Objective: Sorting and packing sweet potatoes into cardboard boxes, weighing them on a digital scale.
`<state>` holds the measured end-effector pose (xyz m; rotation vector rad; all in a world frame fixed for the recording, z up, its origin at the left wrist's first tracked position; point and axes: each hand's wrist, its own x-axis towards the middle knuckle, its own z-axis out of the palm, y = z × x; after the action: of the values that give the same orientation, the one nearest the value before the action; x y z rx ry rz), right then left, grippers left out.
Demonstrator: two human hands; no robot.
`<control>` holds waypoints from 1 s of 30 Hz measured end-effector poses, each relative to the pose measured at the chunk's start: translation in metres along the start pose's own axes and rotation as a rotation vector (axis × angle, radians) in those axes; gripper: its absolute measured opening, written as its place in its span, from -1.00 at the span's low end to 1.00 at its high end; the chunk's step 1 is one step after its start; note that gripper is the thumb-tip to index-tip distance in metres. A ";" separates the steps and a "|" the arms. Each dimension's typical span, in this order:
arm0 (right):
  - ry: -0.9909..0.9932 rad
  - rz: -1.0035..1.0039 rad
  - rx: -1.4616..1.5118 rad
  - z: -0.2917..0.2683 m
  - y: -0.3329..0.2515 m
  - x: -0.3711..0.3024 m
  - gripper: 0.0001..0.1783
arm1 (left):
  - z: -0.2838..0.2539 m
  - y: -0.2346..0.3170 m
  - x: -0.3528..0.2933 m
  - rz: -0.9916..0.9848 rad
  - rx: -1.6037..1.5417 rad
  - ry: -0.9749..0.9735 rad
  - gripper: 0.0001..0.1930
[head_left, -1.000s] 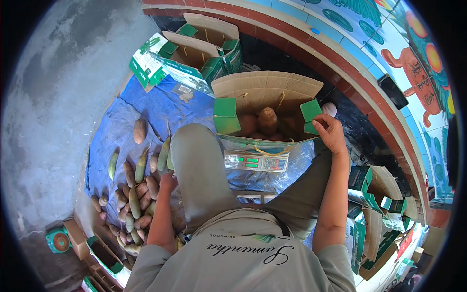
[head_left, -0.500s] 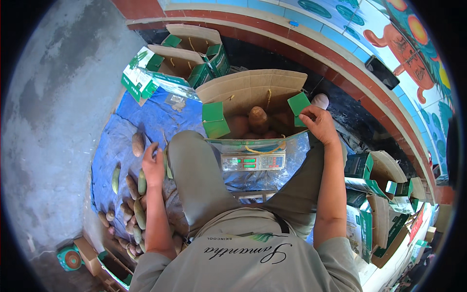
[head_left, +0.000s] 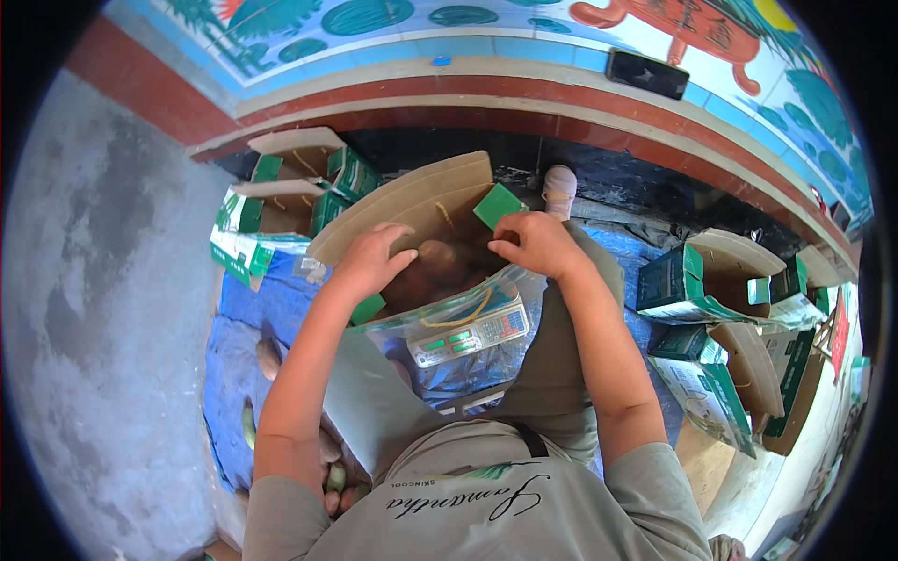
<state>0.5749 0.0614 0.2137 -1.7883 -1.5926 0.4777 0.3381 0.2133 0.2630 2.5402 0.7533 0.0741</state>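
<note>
At twelve o'clock, the open carton (head_left: 426,201), seemingly on the scale (head_left: 472,338), could tip if pushed unevenly by the left hand (head_left: 372,262) at eleven, released, or the right hand (head_left: 543,245) at one, whose grasp one cannot tell.

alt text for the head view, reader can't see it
Left hand and right hand at an open box of brown produce, a scale on its near side. Loose produce lies at left on blue tarp; other open boxes are on both sides.
</note>
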 end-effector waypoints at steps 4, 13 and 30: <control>-0.021 -0.012 -0.053 0.000 -0.001 -0.001 -0.76 | 0.029 -0.012 0.050 0.015 0.113 -0.132 -0.50; -0.087 -0.009 -0.082 -0.007 -0.008 -0.004 -0.74 | 0.094 -0.034 0.099 -0.199 0.422 -0.647 -0.32; -0.061 0.012 -0.059 -0.003 -0.001 -0.002 -0.73 | 0.091 -0.044 0.080 -0.473 0.254 -0.609 -0.49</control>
<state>0.5752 0.0584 0.2162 -1.8437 -1.6537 0.5000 0.4009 0.2481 0.1553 2.3210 1.1167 -0.9534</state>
